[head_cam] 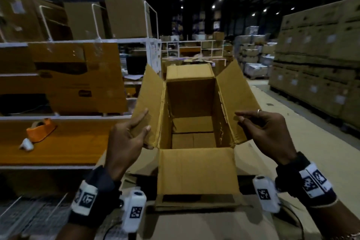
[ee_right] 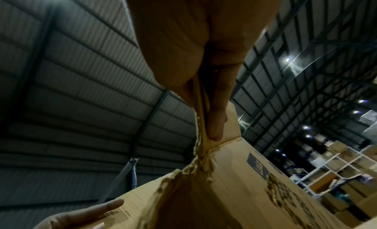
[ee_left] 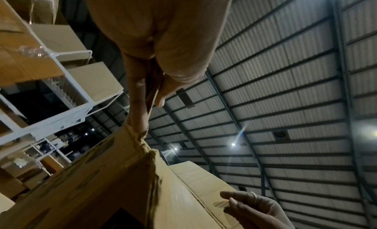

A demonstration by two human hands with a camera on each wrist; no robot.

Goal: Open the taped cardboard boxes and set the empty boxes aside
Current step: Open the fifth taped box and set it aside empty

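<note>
Open cardboard box [head_cam: 191,103] sits between both hands, top flaps spread, inside looks empty down to the bottom flaps. Left hand [head_cam: 126,138] pinches the left flap [head_cam: 150,103] near its lower corner: thumb on the inner face, fingers behind on the outer face; left wrist view confirms cardboard edge clamped between thumb and fingers [ee_left: 136,93]. Right hand [head_cam: 266,132] holds the right flap [head_cam: 237,101] the same way, fingers curled over its near edge, ring on one finger; right wrist view shows the flap squeezed between thumb and fingers [ee_right: 218,113]. Near flap [head_cam: 196,169] folds down toward the person, between the two wrists. Far flap [head_cam: 190,72] stands up beyond the hands.

Box rests on another flat cardboard surface [head_cam: 194,224] under the wrists. Left of the left hand: white shelf rack [head_cam: 64,117] with an orange tape dispenser [head_cam: 41,127] on the orange shelf level, well apart from the hand. Above that, a large brown carton [head_cam: 78,78] on the rack, more cartons [head_cam: 126,15] on top. Right of the right hand, across open floor [head_cam: 311,142]: tall stacked pallet boxes [head_cam: 319,60], well apart. Beyond the far flap: more racks and wrapped pallets, blurred. Nothing lies between either hand and its flap. Wrist views mostly show corrugated roof and lights behind the hands.
</note>
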